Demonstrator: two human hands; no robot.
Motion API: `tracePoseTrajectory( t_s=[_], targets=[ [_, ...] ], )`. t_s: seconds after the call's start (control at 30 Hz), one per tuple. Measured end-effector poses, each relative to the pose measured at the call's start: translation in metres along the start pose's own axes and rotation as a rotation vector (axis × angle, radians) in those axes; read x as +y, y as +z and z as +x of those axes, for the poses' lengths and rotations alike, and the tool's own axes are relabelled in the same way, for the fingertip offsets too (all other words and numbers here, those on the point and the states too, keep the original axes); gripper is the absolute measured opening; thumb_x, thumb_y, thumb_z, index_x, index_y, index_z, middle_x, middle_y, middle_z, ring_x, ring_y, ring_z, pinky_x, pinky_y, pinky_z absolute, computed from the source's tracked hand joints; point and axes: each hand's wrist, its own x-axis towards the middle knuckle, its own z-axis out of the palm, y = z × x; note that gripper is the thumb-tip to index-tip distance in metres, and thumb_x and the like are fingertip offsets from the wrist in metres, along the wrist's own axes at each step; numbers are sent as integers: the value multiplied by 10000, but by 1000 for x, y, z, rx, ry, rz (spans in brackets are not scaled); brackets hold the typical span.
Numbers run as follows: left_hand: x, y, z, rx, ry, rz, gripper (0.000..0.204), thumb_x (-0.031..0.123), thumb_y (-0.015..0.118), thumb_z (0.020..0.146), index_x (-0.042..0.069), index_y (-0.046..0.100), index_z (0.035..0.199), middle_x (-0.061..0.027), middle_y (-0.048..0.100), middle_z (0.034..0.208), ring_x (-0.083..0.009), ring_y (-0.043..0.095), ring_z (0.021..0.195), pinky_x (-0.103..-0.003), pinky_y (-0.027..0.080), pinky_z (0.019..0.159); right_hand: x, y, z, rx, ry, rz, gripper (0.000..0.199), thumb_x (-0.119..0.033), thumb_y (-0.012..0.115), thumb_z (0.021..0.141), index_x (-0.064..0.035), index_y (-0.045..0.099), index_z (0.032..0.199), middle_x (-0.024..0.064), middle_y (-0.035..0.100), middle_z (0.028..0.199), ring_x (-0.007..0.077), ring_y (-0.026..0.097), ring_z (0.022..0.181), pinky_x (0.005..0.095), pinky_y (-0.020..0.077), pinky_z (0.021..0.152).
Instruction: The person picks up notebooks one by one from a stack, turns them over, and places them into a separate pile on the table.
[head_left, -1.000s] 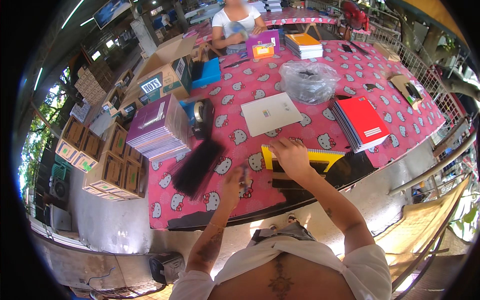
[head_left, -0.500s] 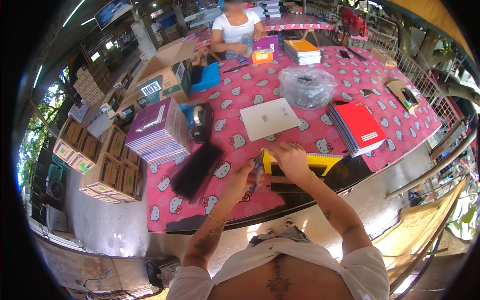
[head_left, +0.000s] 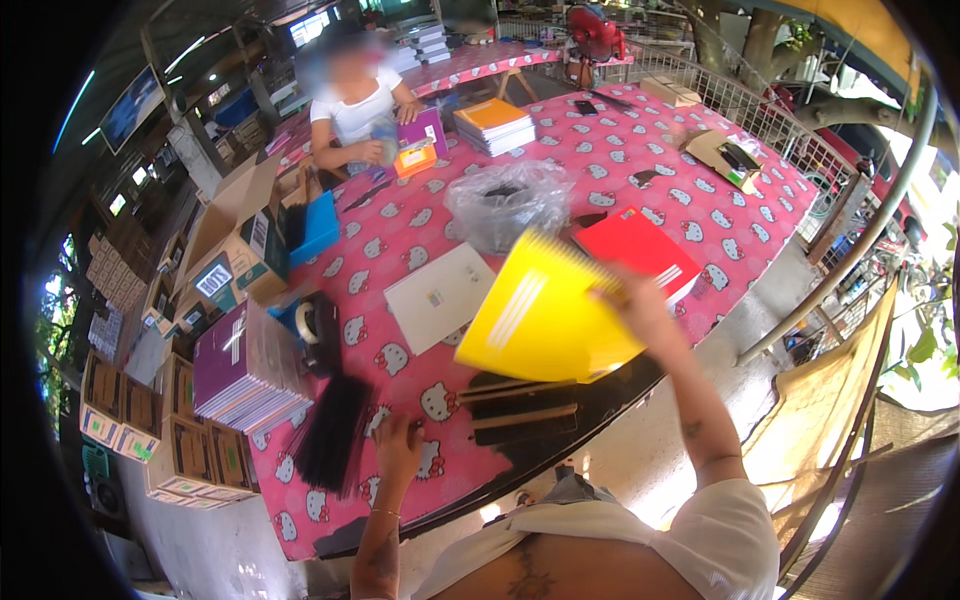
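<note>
My right hand [head_left: 640, 310] is closed on the right edge of a yellow spiral-bound notebook [head_left: 545, 315], holding it tilted above the table. The notebook's cover has white lines, and its coil runs along the upper edge. My left hand [head_left: 398, 445] is low over the table with its fingers curled. A small dark bit shows at the fingers, too small to name. Just left of that hand lies a bundle of long thin black strands [head_left: 330, 435]. Below the notebook sits a dark wooden block with slats [head_left: 525, 412]. A pale cover sheet [head_left: 437, 297] lies beyond it.
A purple notebook stack [head_left: 240, 370] and tape dispenser [head_left: 318, 335] stand at left, beside cartons [head_left: 235, 260]. A plastic bag [head_left: 508, 205] lies ahead, red notebooks [head_left: 640, 250] to the right, and orange ones [head_left: 495, 125] farther off. Across the table a person [head_left: 355, 110] handles a purple notebook.
My right hand has lifted the yellow notebook off the wooden block and swung it right. My left hand has left the notebook, moving toward the black strands. The view has turned right.
</note>
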Motion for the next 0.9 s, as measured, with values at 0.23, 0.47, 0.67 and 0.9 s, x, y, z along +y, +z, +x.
tracePoseTrajectory(
  t_s=[0.23, 0.47, 0.67, 0.9],
  targets=[
    [-3, 63, 153, -19, -168, -401, 386, 144, 681, 902, 2, 618, 1256, -243, 603, 1170, -441, 590, 1070, -519, 485, 919, 302, -23, 65, -158, 496, 428, 332, -254, 687, 975, 8, 671, 1178, 10, 691, 900, 116, 609, 709, 313, 497, 651],
    [-2, 99, 200, 39, -169, -164, 470, 204, 711, 895, -14, 593, 1294, -265, 586, 1225, -447, 564, 1143, -522, 468, 987, 351, 35, 65, -179, 628, -155, 359, -311, 758, 856, -131, 735, 1165, 173, 739, 940, 349, 723, 916, 447, 552, 805],
    [33, 120, 214, -161, 196, -184, 427, 150, 708, 890, -2, 610, 1276, -252, 607, 1269, -415, 589, 1187, -482, 498, 1000, 365, 39, 46, -193, 602, -22, 384, -301, 743, 866, -99, 722, 1192, 173, 742, 939, 296, 738, 861, 401, 555, 781],
    [39, 114, 240, -180, 166, -358, 272, 99, 647, 942, -22, 644, 1186, -259, 695, 1093, -407, 689, 997, -455, 577, 867, 372, 23, 52, -325, 677, 51, 407, -274, 694, 915, -92, 675, 1279, 112, 745, 943, 208, 707, 816, 356, 542, 765]
  ],
)
